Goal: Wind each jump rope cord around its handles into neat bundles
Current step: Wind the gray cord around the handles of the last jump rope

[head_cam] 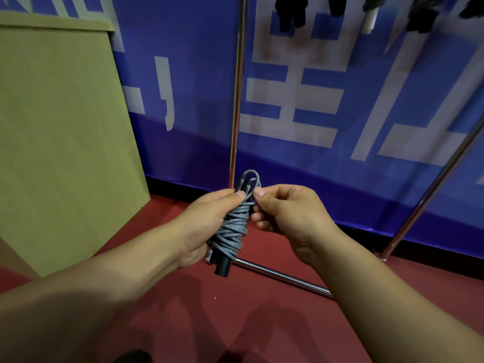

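A jump rope bundle [234, 226] sits upright between my hands, its grey cord wound in many turns around two black handles. The handles' black ends [222, 265] stick out below the windings. A small loop of cord [251, 176] stands above the bundle's top. My left hand [207, 218] grips the bundle from the left, thumb pressed near its top. My right hand [285, 208] pinches the cord near the top of the bundle between thumb and forefinger.
A chrome rack frame stands just behind: an upright pole [237, 100], a floor bar [282, 276] and a slanted leg [429, 195]. Dark bundles [290, 11] hang at the top. A blue banner [340, 100] backs it; a tan board [57, 132] stands left on red floor.
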### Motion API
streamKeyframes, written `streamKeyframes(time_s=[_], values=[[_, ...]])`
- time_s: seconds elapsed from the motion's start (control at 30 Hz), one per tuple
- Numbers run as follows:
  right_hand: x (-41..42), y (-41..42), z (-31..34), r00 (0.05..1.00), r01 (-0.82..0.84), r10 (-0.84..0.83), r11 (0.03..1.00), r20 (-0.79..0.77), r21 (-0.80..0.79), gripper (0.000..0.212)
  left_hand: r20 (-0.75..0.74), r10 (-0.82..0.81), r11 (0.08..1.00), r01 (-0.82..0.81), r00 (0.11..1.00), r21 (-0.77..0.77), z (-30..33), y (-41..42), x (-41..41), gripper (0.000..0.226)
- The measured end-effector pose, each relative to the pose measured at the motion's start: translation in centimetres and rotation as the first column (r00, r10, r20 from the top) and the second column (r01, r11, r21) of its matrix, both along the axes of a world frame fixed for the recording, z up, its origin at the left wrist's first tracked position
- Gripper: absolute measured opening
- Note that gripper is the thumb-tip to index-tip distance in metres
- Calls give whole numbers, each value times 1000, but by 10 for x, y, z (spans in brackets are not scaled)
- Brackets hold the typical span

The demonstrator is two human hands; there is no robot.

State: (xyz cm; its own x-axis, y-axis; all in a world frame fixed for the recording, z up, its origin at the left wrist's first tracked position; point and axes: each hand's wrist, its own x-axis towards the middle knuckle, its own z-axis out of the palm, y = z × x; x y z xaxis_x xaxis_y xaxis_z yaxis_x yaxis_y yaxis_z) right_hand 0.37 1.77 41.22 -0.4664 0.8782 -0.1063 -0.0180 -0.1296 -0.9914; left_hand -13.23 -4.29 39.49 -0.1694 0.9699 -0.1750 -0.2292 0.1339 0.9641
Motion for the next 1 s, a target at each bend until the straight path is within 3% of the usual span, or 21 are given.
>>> streamKeyframes(time_s=[0.17, 0.27, 0.4, 0.6, 0.73, 0.87, 1.0], values=[[-9, -3, -4, 996, 42, -41, 999, -77, 9, 11, 45, 7, 999, -9, 999, 32, 2, -2, 0, 24], [-10, -2, -5, 992, 19, -28, 997, -125, -78, 22, 51, 14, 999, -16, 999, 40, 3, -4, 0, 23], [-6, -2, -3, 987, -66, 51, 993, -151, -95, 9, 37, 0, 999, -2, 999, 42, 3, -7, -2, 23], [-5, 0, -8, 996, -28, 28, 1000, -83, -2, 12, -21, -101, 993, 102, 995, 61, -5, -9, -5, 50], [-4, -2, -12, 999, 24, -20, 988, -31, 152, 13, -94, -75, 994, 82, 993, 74, -6, -7, -5, 39], [-4, -4, -14, 995, 71, -59, 985, -77, 157, 13, -127, 1, 992, 15, 992, 125, -6, -2, -3, 15], [-1, -4, -15, 997, 37, -26, 985, -71, 170, 16, -153, 37, 991, -16, 988, 134, -2, -3, -6, 13]])
